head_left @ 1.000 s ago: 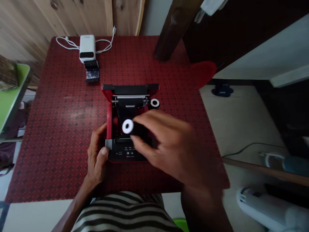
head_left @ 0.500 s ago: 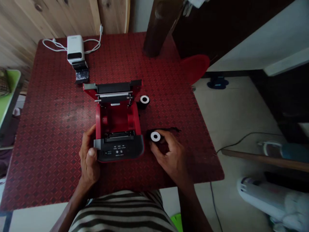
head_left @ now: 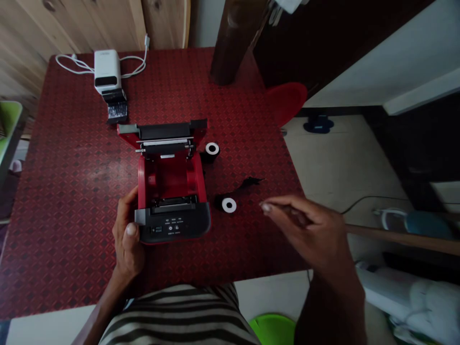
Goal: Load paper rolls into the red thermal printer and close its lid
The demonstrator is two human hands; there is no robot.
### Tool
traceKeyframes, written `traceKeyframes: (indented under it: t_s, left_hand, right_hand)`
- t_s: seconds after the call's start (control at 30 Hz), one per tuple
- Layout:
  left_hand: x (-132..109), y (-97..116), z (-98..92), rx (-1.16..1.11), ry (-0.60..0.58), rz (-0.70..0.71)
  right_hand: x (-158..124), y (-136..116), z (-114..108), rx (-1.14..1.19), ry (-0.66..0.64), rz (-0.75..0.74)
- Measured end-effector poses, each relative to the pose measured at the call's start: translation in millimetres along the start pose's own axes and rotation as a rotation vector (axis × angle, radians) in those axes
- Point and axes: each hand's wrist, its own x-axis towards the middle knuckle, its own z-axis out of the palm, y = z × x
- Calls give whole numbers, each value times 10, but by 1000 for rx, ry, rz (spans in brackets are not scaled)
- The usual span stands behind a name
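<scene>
Now my right hand (head_left: 309,235) has just let go, its fingers (head_left: 283,207) half-curled and empty, leaving the black roll (head_left: 225,204) on the surface (head_left: 72,191) beside the open red printer (head_left: 172,225), which my left hand (head_left: 126,235) grips.

1. White compact device (head_left: 107,72), far left on the table, with a white cable (head_left: 68,63) looped beside it.
2. Black-and-white printed strip (head_left: 117,113), just near that device.
3. Red patterned tabletop (head_left: 72,201).
4. Dark wooden post (head_left: 233,52), far edge.
5. Red rounded object (head_left: 287,103), far right edge.
6. Green plastic tub (head_left: 273,330), near, on the floor.
7. Wood-plank wall (head_left: 72,19), far left.
</scene>
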Motion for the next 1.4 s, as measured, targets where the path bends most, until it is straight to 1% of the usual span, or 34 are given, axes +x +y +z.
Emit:
traceKeyframes:
  t_s: [0.07, 0.1, 0.2, 0.27, 0.37, 0.43, 0.5, 0.6, 0.67, 0.77, 0.83, 0.93, 1.03, 1.13, 1.2, 1.27, 1.4]
  left_hand:
    - [-5, -13, -1, 22, 13, 39]
    - [-6, -22, -1, 22, 19, 57]
    - [-7, -52, -3, 13, 15, 81]
    - [-6, -58, -4, 13, 13, 90]
    - [-4, -44, -2, 2, -3, 98]
    - [0, -33, 0, -4, -14, 101]
    - [6, -32, 0, -3, -17, 107]
    - [14, -44, -7, 5, -24, 121]
    - [17, -43, -14, 7, -36, 130]
    - [18, -9, -21, 7, -46, 140]
    - [21, 25, -19, 17, -41, 145]
    - [31, 64, -10, 26, -31, 136]
    - [42, 78, -3, 17, -35, 134]
    - [38, 90, -14, -7, -60, 146]
    - [29, 103, -30, -6, -76, 136]
    - [20, 115, -46, 7, -94, 120]
    - [10, 122, -55, -29, -113, 110]
  right_hand:
    - [228, 21, 19, -2, 62, -17]
    - [367, 30, 74, 5, 62, -30]
    - [803, 39, 337, 5, -24, -109]
    - [1037, 18, 510, -73, -69, -167]
    - [1233, -34, 681, -184, -177, -246]
    - [1280, -63, 749, -175, -260, -264]
    - [1293, -79, 798, -123, -275, -244]
    - [1280, -106, 809, -66, -198, -202]
    - [1242, -153, 733, -27, -132, -176]
    - [1118, -287, 483, 87, -63, -99]
    - [995, -400, 290, 210, -92, -34]
    - [797, -554, 104, 414, -238, 12]
    - [667, -681, 83, 512, -361, -37]
    - [634, -815, 134, 469, -407, -97]
    - [645, -904, 168, 397, -403, -163]
    - [663, -980, 203, 306, -383, -271]
    - [678, -1075, 312, 70, -303, -476]
